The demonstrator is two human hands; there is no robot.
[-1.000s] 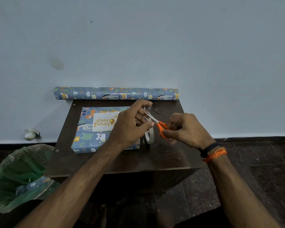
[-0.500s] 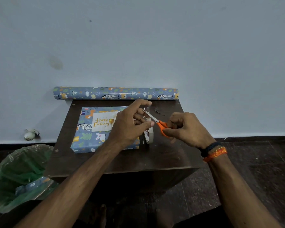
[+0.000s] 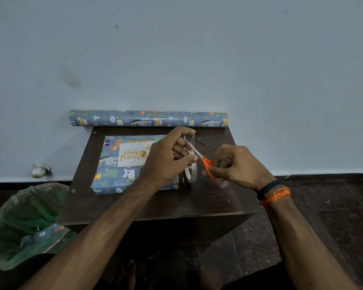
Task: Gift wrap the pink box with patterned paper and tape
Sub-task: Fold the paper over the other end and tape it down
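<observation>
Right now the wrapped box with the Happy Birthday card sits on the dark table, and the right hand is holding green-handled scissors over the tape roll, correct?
One detail is off: the head view shows orange-handled scissors, not green ones, gripped by the right hand over the pale tape roll. The wrapped box does sit on the dark wooden table.

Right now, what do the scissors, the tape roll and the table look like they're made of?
Scissors: orange handles look like smooth plastic; blades pale and shiny, probably steel. Tape roll: translucent glossy film wound on a ring, likely clear plastic tape; the core's material is unclear. Table: dark brown, flat, dull sheen with scuffs, probably laminated board or wood.
</observation>
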